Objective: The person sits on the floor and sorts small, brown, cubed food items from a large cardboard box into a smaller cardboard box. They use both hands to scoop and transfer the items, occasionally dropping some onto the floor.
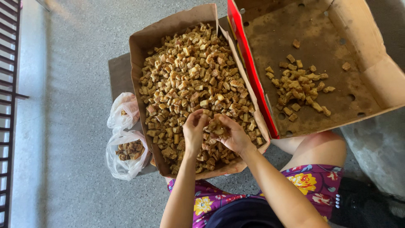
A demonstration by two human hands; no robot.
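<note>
Both hands work at the near end of the brown cardboard box (139, 46): left hand (194, 128) and right hand (232, 134), fingers curled together, pinch golden fried cubes (190, 71) from the heap. Forearms angle inward, wrists bent down. Beyond the right edge, a second cardboard box (358, 46) holds a small pile.

Right-hand cardboard box (337, 25) cut off by the top edge, fingertips (201, 118) of the left hand half buried among fried cubes (190, 71), plastic bag (125, 153) contents blurred.
</note>
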